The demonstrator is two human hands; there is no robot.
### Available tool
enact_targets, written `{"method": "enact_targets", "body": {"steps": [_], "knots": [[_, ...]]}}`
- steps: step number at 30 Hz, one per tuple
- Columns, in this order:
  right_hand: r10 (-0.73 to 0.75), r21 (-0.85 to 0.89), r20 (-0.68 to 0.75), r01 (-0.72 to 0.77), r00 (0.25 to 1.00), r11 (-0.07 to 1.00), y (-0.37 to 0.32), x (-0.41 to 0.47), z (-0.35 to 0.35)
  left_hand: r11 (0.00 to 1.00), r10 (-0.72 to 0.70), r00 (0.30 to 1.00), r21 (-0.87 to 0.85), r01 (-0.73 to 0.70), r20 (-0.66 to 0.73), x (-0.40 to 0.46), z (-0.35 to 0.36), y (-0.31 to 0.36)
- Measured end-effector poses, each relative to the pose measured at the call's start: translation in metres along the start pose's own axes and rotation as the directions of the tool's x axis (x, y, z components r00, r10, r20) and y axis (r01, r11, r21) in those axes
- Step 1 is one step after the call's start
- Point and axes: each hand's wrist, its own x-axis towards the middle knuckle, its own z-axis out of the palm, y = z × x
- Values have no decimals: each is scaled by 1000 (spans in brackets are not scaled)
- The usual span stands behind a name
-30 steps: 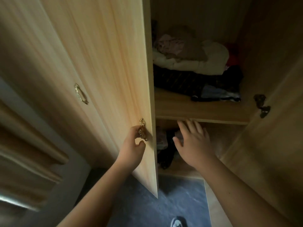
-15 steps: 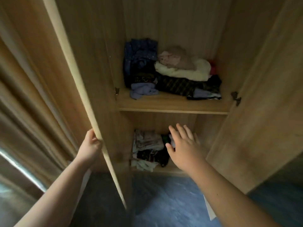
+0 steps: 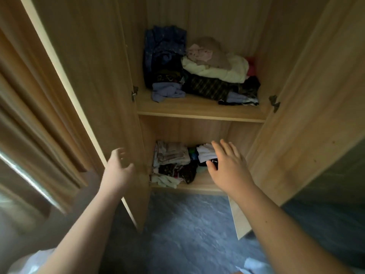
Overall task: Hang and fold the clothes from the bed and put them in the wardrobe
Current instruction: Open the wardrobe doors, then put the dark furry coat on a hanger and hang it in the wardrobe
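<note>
The wooden wardrobe stands open in front of me, with its left door (image 3: 83, 80) and right door (image 3: 308, 107) swung wide. An upper shelf (image 3: 197, 111) carries a pile of folded clothes (image 3: 199, 72): blue, dark, cream and pink pieces. On the lower shelf (image 3: 205, 186) lie more folded clothes (image 3: 173, 163). My left hand (image 3: 118, 171) hovers beside the left door's lower edge, fingers loosely spread, holding nothing. My right hand (image 3: 229, 167) reaches flat toward the lower shelf, fingers straight, in front of a white and dark garment (image 3: 205, 153).
Beige curtains (image 3: 29, 135) hang at the left, close to the open left door. Below the wardrobe is a dark blue floor (image 3: 187, 230). A light-coloured garment edge shows at the bottom corners of the view.
The left door has swung fully open. My left hand has let go of its edge and now floats free. My right hand stays stretched toward the lower shelf.
</note>
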Motion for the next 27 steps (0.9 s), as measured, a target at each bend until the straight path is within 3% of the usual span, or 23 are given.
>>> {"method": "enact_targets", "body": {"steps": [2, 5, 9, 13, 20, 27], "knots": [[4, 12, -6, -4, 1000, 1000, 11, -14, -5, 972, 169, 977, 144, -188, 133, -21, 22, 25], [-11, 15, -30, 11, 999, 1000, 30, -40, -13, 796, 399, 885, 390, -463, 239, -45, 49, 53], [-39, 1, -10, 39, 999, 999, 61, -79, -23, 635, 484, 805, 496, -593, 343, -94, 87, 73], [-24, 17, -11, 24, 1000, 1000, 102, -119, -30, 614, 478, 788, 494, -616, 388, -146, 119, 88], [162, 40, -14, -162, 987, 986, 158, -203, -41, 643, 505, 758, 406, -649, 413, -215, 153, 114], [408, 22, -130, -409, 904, 912, 177, -311, -70, 536, 606, 564, 235, -810, 560, -284, 179, 125]]}}
